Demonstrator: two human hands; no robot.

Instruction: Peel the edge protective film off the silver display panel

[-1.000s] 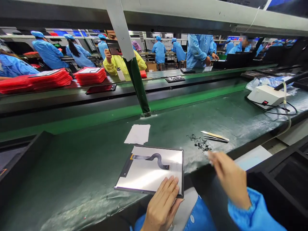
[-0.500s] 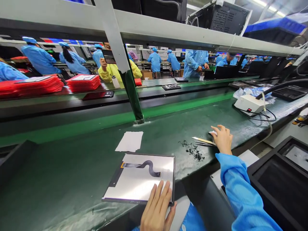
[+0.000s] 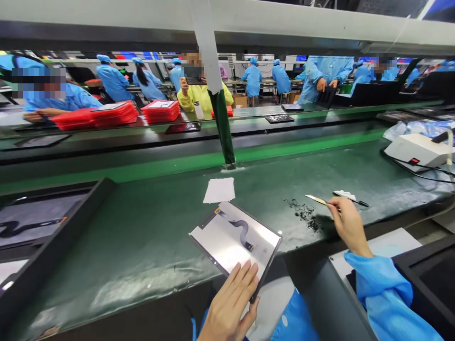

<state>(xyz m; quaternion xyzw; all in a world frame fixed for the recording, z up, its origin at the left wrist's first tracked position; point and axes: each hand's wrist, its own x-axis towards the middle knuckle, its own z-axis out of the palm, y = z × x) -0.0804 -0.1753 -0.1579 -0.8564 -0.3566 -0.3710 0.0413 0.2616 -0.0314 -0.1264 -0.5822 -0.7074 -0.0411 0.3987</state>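
Note:
A silver display panel [image 3: 227, 237] with a black flex cable [image 3: 241, 231] lies turned at an angle near the front edge of the green bench [image 3: 142, 227]. My left hand [image 3: 231, 303] rests flat on its near corner, fingers stretched out. My right hand [image 3: 346, 220] is closed on a yellowish flat tool [image 3: 317, 200] and holds it just above the bench, its tip pointing left over a heap of black scraps [image 3: 302, 213]. A black tool with a white bit [image 3: 350, 196] lies on the bench behind that hand.
A white sheet [image 3: 219, 190] lies beyond the panel, by a green post [image 3: 223, 132]. A black tray [image 3: 42, 222] stands at the left, a white box with cables [image 3: 415, 149] at the right. Across the conveyor are red stacks [image 3: 106, 113] and several people in blue coats.
My right hand has picked the yellowish tool up off the bench. The panel has turned from square to an angle under my left hand. The view has shifted left.

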